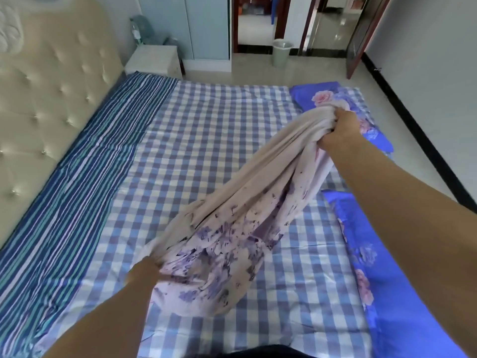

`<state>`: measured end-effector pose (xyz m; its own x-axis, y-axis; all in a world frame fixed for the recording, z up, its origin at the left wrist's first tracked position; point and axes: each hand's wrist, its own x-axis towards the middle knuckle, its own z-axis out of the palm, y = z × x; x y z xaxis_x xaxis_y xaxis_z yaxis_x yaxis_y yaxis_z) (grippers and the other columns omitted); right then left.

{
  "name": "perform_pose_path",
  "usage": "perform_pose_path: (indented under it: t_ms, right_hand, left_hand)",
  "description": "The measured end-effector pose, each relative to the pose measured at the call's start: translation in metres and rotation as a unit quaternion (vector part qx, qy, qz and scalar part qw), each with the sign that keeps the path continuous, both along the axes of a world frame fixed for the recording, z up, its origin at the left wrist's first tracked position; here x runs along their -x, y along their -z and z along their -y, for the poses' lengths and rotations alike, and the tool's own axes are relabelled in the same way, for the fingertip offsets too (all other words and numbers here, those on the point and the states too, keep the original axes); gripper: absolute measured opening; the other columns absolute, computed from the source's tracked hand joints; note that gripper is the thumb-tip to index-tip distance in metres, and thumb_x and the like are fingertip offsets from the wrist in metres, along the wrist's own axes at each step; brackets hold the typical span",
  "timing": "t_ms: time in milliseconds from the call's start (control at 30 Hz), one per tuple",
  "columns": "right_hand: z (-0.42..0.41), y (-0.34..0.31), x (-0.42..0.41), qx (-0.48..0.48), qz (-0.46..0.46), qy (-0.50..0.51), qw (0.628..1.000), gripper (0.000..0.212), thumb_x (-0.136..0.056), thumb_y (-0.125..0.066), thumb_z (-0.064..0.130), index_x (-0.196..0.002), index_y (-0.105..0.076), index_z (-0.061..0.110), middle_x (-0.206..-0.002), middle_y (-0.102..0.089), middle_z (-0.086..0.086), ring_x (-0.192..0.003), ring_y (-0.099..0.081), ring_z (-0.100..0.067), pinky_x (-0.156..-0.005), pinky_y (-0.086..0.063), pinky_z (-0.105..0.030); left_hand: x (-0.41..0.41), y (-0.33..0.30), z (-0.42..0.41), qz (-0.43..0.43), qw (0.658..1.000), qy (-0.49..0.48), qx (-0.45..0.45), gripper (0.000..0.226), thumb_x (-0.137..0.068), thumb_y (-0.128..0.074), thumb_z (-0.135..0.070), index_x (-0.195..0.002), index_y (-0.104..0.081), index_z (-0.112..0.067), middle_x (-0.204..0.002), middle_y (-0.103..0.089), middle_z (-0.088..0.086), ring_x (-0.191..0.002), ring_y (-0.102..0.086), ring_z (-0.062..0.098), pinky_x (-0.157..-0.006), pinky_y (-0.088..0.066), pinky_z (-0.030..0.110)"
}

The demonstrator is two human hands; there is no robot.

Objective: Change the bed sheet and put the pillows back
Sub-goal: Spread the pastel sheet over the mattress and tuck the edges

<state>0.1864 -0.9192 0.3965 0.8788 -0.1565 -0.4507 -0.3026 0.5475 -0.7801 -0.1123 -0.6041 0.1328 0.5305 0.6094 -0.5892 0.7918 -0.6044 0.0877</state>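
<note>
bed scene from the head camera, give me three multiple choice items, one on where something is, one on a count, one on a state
1. Where is the striped cloth?
A. along the headboard side
B. on the floor
C. in the bin

2. How many blue floral pillows show?
A. one
B. two
C. four

3. How is the pale floral sheet?
A. spread flat
B. folded square
C. bunched, gripped by both hands

Answers:
1 A, it lies beside the headboard.
2 B, one far, one near.
3 C, left hand and right hand grip its ends above the checked bed cover.

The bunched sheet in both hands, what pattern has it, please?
Pale lilac sheet with purple floral print, head view.
</note>
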Motion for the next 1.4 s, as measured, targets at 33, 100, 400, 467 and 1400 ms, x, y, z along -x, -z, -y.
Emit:
perform_pose_path:
  t_ms: [33, 100, 400, 467, 1400]
  right_hand:
    - [0.006, 0.008, 0.003, -0.009, 0.003, -0.002, 1.000, 0.031, -0.096, -0.048, 0.016, -0.118, -0.061, -0.002, -0.098, -0.068, -0.017, -0.088, -0.067, -0.030, -0.076, -0.057, -0.040]
    - [0.003, 0.017, 0.015, -0.043, -0.023, -0.036, 0.998, 0.025, -0.097, -0.049, 0.017, -0.109, -0.063, 0.001, -0.081, -0.071, -0.012, -0.074, -0.069, -0.026, -0.064, -0.058, -0.036]
    - [-0.035, -0.023, 0.078, -0.192, -0.052, -0.238, 0.951, 0.020, -0.096, -0.048, 0.018, -0.080, -0.056, 0.009, -0.070, -0.055, 0.000, -0.091, -0.068, -0.011, -0.103, -0.044, -0.029]
    - [-0.027, -0.046, 0.079, -0.224, -0.012, -0.252, 0.941, 0.028, -0.098, -0.044, 0.016, -0.076, -0.057, 0.006, -0.058, -0.061, -0.003, -0.063, -0.068, -0.015, -0.079, -0.054, -0.029]
    - [-0.055, 0.116, -0.047, 0.544, -0.009, -0.335, 0.769, 0.046, -0.093, -0.055, 0.018, -0.136, -0.043, 0.008, -0.135, -0.051, -0.015, -0.123, -0.051, -0.030, -0.093, -0.041, -0.030]
  left_hand:
    - [0.014, 0.008, -0.004, -0.018, 0.999, -0.041, -0.007, 0.049, -0.087, -0.061, -0.035, -0.127, -0.050, -0.009, -0.119, -0.059, 0.013, -0.111, -0.058, 0.032, -0.087, -0.048, 0.037]
    - [0.019, 0.005, 0.011, -0.027, 0.996, -0.088, -0.002, 0.058, -0.092, -0.055, -0.033, -0.141, -0.038, -0.007, -0.136, -0.048, 0.019, -0.122, -0.049, 0.036, -0.100, -0.042, 0.043]
    - [-0.083, -0.032, 0.099, 0.173, 0.975, 0.126, 0.064, 0.116, -0.069, -0.078, -0.045, -0.152, -0.004, -0.013, -0.156, -0.020, 0.009, -0.141, -0.026, 0.030, -0.111, -0.031, 0.046]
    - [-0.089, -0.036, 0.109, 0.216, 0.968, 0.097, 0.082, 0.088, -0.071, -0.076, -0.043, -0.143, -0.033, -0.016, -0.142, -0.043, 0.008, -0.127, -0.045, 0.030, -0.101, -0.041, 0.047]
    - [-0.168, -0.082, 0.079, 0.136, 0.907, -0.187, 0.351, 0.026, -0.098, -0.040, -0.010, -0.076, -0.053, -0.011, -0.073, -0.048, 0.007, -0.068, -0.049, 0.021, -0.063, -0.043, 0.032]
